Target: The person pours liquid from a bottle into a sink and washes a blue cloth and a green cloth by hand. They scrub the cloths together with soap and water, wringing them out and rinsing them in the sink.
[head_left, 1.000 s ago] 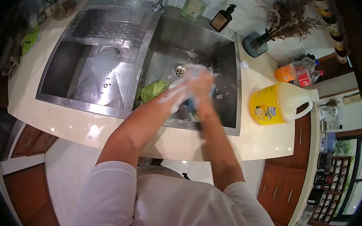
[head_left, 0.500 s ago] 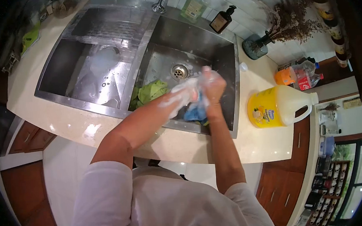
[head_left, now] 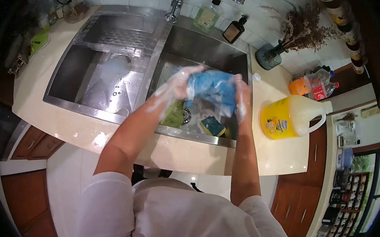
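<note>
A wet, soapy blue cloth (head_left: 214,88) is held up over the right sink basin, stretched between my two hands. My left hand (head_left: 182,81), covered in white suds, grips its left end. At the cloth's right edge, my right hand (head_left: 241,95) holds on with suds on the fingers. Below lies a green cloth (head_left: 172,116) beside the drain (head_left: 186,115). A green and yellow sponge (head_left: 212,126) rests on the basin floor near the front wall. Motion blurs part of the cloth.
A yellow-labelled jug (head_left: 282,117) stands on the right counter, with plastic bottles (head_left: 317,85) behind it. Along the back are a faucet (head_left: 174,10), a green soap bottle (head_left: 207,15), a dark bottle (head_left: 235,29) and a vase (head_left: 269,55). The left basin (head_left: 104,87) holds suds.
The blue cloth has been lifted from the basin floor and spread between my hands, which have moved apart. The sponge now shows below. The view has shifted slightly.
</note>
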